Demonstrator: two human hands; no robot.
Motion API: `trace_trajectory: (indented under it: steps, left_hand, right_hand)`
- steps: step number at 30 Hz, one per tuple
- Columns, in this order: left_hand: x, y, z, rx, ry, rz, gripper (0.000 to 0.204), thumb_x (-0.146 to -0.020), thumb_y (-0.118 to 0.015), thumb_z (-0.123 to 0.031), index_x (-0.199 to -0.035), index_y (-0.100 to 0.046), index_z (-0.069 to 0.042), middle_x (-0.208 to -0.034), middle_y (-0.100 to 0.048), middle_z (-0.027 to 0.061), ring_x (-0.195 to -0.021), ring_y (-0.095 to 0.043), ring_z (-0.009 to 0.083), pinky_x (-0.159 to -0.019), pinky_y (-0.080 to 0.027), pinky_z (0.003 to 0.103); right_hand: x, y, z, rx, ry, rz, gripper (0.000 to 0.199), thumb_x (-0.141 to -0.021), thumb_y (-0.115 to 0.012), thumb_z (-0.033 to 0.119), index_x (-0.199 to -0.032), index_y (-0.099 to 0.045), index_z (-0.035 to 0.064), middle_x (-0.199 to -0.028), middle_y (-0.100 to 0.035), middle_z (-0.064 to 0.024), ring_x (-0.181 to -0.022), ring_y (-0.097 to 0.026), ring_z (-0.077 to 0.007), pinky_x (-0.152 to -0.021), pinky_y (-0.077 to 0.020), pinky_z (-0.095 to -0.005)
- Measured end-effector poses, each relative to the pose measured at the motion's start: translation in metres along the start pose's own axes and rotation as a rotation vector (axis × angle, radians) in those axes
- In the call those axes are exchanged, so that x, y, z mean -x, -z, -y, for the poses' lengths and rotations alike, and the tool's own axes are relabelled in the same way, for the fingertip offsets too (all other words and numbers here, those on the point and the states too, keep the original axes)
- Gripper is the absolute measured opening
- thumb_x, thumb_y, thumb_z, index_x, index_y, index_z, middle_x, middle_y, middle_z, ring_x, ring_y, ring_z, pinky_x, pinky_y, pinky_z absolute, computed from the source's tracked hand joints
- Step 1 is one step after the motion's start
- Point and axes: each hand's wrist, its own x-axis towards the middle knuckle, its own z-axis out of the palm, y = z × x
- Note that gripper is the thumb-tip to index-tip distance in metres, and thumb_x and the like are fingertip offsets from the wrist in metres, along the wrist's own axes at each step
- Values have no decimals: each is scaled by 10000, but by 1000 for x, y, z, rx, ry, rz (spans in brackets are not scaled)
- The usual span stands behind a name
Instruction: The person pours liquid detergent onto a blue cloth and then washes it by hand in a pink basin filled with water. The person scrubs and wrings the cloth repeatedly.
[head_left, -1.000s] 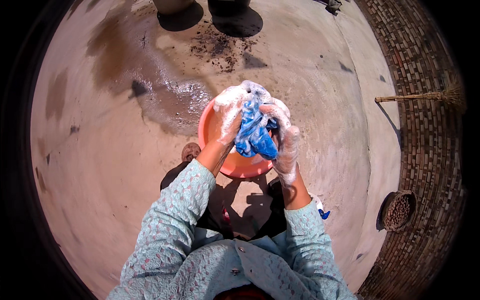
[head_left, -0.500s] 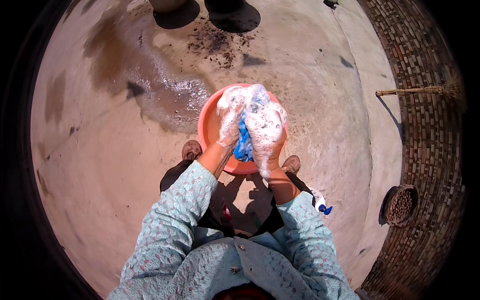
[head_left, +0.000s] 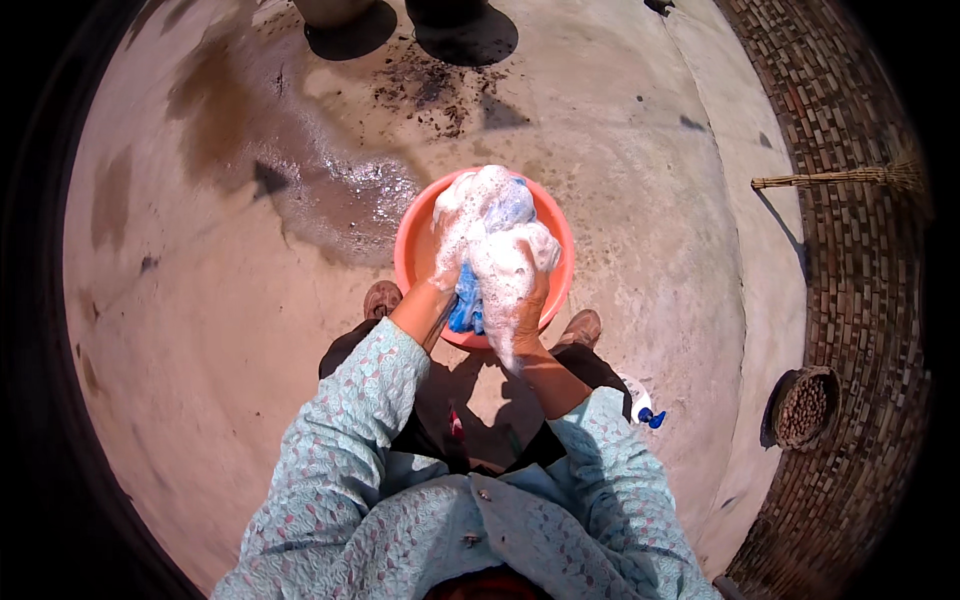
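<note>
Gripping a soapy blue cloth [head_left: 468,305] together over an orange basin [head_left: 415,240], the left hand [head_left: 452,240] and right hand [head_left: 515,285] are thick with foam; wet concrete floor [head_left: 330,200] lies beyond.

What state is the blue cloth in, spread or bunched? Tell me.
Bunched: the cloth is wadded between both sudsy hands over the basin.

Pale teal patterned sleeves [head_left: 350,420], brown shoes [head_left: 383,298], suds-coated hands.
</note>
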Motion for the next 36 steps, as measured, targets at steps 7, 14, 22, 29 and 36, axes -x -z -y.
trace_trajectory:
  steps: [7,14,22,29,36]
  left_hand:
    - [10,-37,-6,58,95,114,345,-846,-618,-144,-1155,-538,-13,-1120,-577,50,-1004,-565,133,-880,-456,284]
    - [-1,-35,-50,81,88,94,280,-873,-572,-273,-990,-584,-19,-905,-563,21,-822,-549,87,-751,-468,252]
    - [-9,-29,-43,-231,-75,-170,327,-872,-587,-336,-1029,-583,-50,-986,-554,51,-897,-523,115,-767,-442,284]
    - [6,-40,-45,406,377,-38,403,-879,-590,-300,-1198,-521,-64,-1054,-608,70,-959,-607,174,-837,-512,326]
    - [-2,-27,-39,455,288,-85,207,-873,-599,-182,-1041,-567,-66,-995,-616,61,-889,-620,156,-791,-535,318]
  right_hand:
    - [-57,26,-38,-600,-255,-204,244,-898,-557,147,-1111,-530,32,-981,-561,-27,-849,-531,-117,-731,-459,-253]
    - [-60,47,-19,-1002,-615,243,471,-867,-632,323,-1234,-507,56,-1194,-556,-45,-1083,-532,-167,-935,-429,-308]
    - [-71,53,-14,-1219,-362,155,281,-728,-606,128,-990,-571,32,-989,-619,-114,-944,-602,-211,-914,-470,-348]
    - [-67,63,-30,-1159,-311,4,389,-853,-596,336,-1112,-549,49,-1041,-605,-80,-977,-589,-207,-935,-456,-379]
    - [-67,42,7,-159,42,227,411,-752,-648,51,-1157,-579,62,-1186,-553,-92,-1098,-521,-234,-961,-396,-333]
